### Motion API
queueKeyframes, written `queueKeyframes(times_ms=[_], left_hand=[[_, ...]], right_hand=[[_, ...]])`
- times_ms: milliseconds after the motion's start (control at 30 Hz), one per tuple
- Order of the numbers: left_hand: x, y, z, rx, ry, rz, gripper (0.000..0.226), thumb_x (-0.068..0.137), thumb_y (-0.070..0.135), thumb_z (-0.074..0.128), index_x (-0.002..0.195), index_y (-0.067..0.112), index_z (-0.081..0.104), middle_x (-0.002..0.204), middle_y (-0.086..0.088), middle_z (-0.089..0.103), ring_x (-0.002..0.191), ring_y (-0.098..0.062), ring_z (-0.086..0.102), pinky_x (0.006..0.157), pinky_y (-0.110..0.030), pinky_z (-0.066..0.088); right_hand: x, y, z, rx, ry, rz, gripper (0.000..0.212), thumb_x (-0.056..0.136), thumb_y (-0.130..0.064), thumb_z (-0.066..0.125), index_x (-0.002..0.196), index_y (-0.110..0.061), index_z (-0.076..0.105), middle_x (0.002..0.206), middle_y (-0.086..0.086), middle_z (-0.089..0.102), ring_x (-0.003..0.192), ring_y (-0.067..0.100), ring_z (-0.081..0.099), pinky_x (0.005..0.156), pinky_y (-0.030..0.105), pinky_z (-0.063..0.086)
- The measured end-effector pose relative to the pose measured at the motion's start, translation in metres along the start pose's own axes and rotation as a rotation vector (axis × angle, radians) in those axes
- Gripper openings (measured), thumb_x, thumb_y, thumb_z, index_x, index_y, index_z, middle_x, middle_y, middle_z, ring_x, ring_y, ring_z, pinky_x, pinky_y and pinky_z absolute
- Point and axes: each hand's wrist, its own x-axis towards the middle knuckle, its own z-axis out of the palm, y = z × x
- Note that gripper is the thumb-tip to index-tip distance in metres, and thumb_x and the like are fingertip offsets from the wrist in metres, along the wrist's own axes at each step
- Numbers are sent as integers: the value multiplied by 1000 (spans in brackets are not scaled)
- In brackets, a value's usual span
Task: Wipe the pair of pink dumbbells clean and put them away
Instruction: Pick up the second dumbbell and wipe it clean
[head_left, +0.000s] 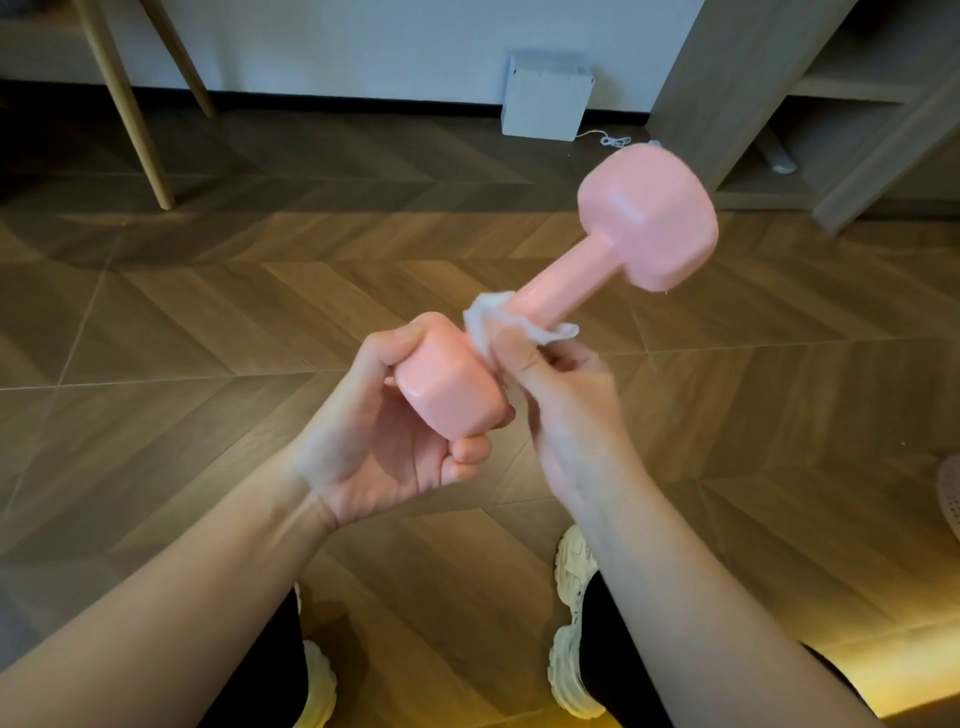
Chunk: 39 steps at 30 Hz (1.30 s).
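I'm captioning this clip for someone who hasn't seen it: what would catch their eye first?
A pink dumbbell, held slanting in mid-frame above the herringbone wood floor. The left hand grips its near head, while the right hand holds a crumpled white wipe against the handle just beyond it.

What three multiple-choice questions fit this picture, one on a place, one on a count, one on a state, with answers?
1. Where is the wipe? A on the floor; B on the dumbbell's handle; C on a shelf.
2. How many dumbbells show? A one; B two; C three.
3. The left hand is: A open; B gripping the dumbbell's near head; C holding the wipe.
Answers: B, the right hand pinches it against the handle; A, only one is in view; B, its fingers curl round that head.
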Motion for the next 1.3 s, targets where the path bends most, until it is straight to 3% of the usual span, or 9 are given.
queueKeyframes(times_ms=[133,200,333,467,667,800,1000,1233,1300], left_hand=[[-2,-3,0,45,45,-7,76,76,53,68,135,7,56,93,-21,56,60,-23,52,58,-32,43],[-1,-7,1,7,49,-30,72,80,54,60,135,8,57,90,-19,56,60,-22,51,56,-30,45],[-4,-6,-1,39,54,18,61,84,55,58,120,6,60,89,-17,56,59,-22,50,56,-31,44],[-4,-8,-3,176,127,79,73,74,52,71,129,7,60,98,-22,48,58,-25,49,59,-35,41],[-1,-17,-3,114,216,149,86,68,49,79,128,-4,48,91,-21,52,57,-26,48,58,-36,41],[-2,-17,-4,157,270,158,81,68,46,78,129,0,52,99,-21,47,58,-27,47,60,-38,40],[2,-22,0,216,332,191,70,71,44,64,123,-1,53,86,-20,53,58,-24,49,57,-34,42],[4,-28,0,364,421,249,85,69,44,67,135,-2,38,92,-21,51,61,-25,49,58,-37,43],[3,-28,0,359,415,261,75,72,42,66,129,-1,42,92,-22,53,61,-25,49,60,-40,41]], right_hand=[[11,-20,-19,208,75,-80,44,63,-39,80,104,-26,72,108,1,68,112,23,62,108,42,43],[4,-9,-14,172,38,-31,56,63,-40,79,114,-19,69,110,0,68,104,16,61,101,39,44],[-6,4,-3,-26,-56,47,33,51,-39,81,80,-23,79,83,-11,73,80,0,63,83,25,44],[10,-11,-19,206,76,12,37,63,-37,79,97,-24,74,105,1,72,110,18,64,105,41,45],[-4,16,3,-13,-16,166,43,59,-39,77,96,-16,75,94,-2,73,95,11,62,93,35,46],[16,-7,-15,212,128,131,64,64,-46,75,121,-16,67,112,4,72,110,16,62,98,35,43],[-3,23,8,131,30,262,51,69,-38,74,112,-11,71,86,-2,69,83,13,57,75,33,45],[16,3,-9,257,245,243,26,86,-39,71,106,-23,71,110,-2,75,109,12,62,102,40,41],[5,21,0,117,169,293,17,87,-32,71,101,-22,75,110,-2,75,108,14,62,94,35,48]])
